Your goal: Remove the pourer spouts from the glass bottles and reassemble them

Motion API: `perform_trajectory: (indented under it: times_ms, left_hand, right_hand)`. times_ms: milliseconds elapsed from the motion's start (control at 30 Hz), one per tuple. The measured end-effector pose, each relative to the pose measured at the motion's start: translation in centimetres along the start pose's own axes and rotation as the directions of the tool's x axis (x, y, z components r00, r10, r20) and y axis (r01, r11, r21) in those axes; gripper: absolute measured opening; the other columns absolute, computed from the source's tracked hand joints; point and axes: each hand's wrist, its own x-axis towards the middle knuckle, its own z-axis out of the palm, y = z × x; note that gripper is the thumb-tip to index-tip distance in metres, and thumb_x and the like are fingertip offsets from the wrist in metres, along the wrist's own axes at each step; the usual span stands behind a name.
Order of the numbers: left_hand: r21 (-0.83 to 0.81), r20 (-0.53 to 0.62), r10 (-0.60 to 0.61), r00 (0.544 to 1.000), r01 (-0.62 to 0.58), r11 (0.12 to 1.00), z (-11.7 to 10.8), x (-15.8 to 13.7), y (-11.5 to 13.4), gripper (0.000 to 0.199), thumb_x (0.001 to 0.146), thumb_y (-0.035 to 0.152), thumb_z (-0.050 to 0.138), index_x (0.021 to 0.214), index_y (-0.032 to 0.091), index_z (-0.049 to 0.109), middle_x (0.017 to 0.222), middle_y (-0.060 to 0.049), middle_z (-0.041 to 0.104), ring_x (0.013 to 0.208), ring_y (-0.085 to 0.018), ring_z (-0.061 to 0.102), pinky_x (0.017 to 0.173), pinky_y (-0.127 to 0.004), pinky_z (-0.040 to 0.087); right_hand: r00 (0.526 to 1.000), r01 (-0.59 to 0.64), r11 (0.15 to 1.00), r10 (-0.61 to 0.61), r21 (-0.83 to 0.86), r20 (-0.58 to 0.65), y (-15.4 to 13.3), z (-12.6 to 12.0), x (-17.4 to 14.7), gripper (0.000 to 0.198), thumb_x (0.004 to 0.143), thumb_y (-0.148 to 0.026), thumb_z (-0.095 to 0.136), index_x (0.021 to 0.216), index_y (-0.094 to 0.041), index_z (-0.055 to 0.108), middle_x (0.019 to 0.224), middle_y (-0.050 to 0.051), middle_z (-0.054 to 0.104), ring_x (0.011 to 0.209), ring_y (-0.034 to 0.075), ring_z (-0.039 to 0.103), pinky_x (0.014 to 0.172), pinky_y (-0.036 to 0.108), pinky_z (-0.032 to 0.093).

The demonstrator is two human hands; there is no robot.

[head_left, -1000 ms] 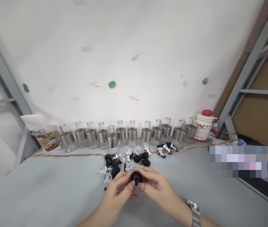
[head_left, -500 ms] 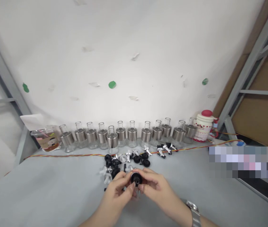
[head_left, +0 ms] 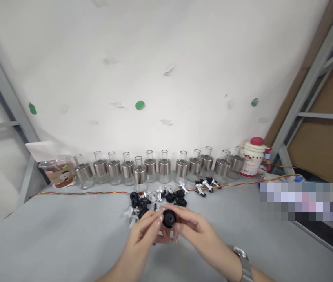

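Observation:
Between my two hands is a round black bottle pourer [head_left: 169, 218], its hollow underside with a central nub turned up toward me. My left hand [head_left: 146, 232] pinches its left rim with thumb and fingers. On the opposite rim, my right hand [head_left: 192, 227] grips with thumb and fingertips; a metal watch [head_left: 242, 256] is on that wrist. The side of the pourer facing away from me is hidden by the fingers. Just beyond the hands lies a loose pile of black and silver pourer parts [head_left: 153, 196], partly covered by my left hand.
Several glass bottles with steel collars [head_left: 164, 166] stand uncapped along the wall. More pourers [head_left: 201, 189] lie right of the pile. A twisted red-yellow wire [head_left: 101, 192] crosses the grey table [head_left: 51, 235]. A plastic cup [head_left: 59, 174] is at left, a white-and-red tumbler [head_left: 252, 158] at right.
The pourer has tipped so its hollow underside faces me more fully, and it has risen slightly. My left thumb has shifted from its central nub to the rim.

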Motion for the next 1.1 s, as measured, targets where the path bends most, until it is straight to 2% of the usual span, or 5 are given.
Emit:
perform_trajectory:
  times_ms: [267,533,633,800,1100]
  left_hand:
    - [-0.089,-0.106,-0.061,0.992,0.052,0.995,0.4,0.1,-1.0,0.024,0.082,0.04,0.046,0.081,0.017,0.049,0.066,0.002,0.057,0.051,-0.012,0.057,0.05,-0.029,0.05]
    - [0.122,-0.166,0.098,0.981,-0.078,0.989,0.3,-0.4,-1.7,0.019,0.082,0.039,0.046,0.079,0.02,0.044,0.07,0.002,0.056,0.06,-0.012,0.058,0.057,-0.026,0.048]
    - [0.252,-0.214,0.104,0.971,-0.048,0.967,0.5,-0.4,-1.8,0.025,0.081,0.044,0.044,0.075,0.02,0.043,0.059,0.005,0.051,0.05,-0.01,0.052,0.049,-0.022,0.043]
    - [0.331,-0.167,-0.109,0.98,0.159,0.93,0.7,-0.2,-2.1,0.039,0.082,0.054,0.03,0.067,0.02,0.043,0.042,0.008,0.037,0.032,-0.007,0.035,0.032,-0.017,0.029]
    - [0.307,-0.213,-0.089,0.973,0.153,0.939,0.9,-0.5,-3.6,0.035,0.08,0.055,0.036,0.078,0.022,0.046,0.041,0.008,0.039,0.035,-0.011,0.038,0.037,-0.021,0.03]
  right_hand:
    - [0.995,0.097,0.951,-0.085,-0.293,0.056,-0.8,0.6,-0.5,0.033,0.08,-0.018,0.05,0.112,-0.027,0.055,0.082,0.002,0.052,0.08,0.015,0.051,0.077,0.03,0.042]
    - [0.997,-0.031,0.986,0.042,0.167,-0.062,1.3,1.5,-0.3,0.015,0.083,-0.032,0.05,0.091,-0.021,0.045,0.075,-0.002,0.052,0.068,0.013,0.055,0.067,0.029,0.044]
    - [0.992,-0.058,0.99,0.071,0.127,-0.105,1.8,1.6,-0.1,0.016,0.081,-0.033,0.052,0.081,-0.019,0.044,0.07,-0.003,0.051,0.065,0.012,0.054,0.064,0.028,0.043]
    - [0.984,-0.094,0.993,0.103,0.065,-0.146,1.8,1.5,0.2,0.018,0.08,-0.035,0.053,0.081,-0.018,0.047,0.073,-0.001,0.054,0.065,0.012,0.053,0.063,0.027,0.043]
    - [0.98,-0.114,0.99,0.099,-0.082,-0.173,2.9,2.0,-0.1,0.026,0.085,-0.041,0.04,0.077,-0.019,0.049,0.066,-0.002,0.05,0.062,0.012,0.048,0.06,0.024,0.041]
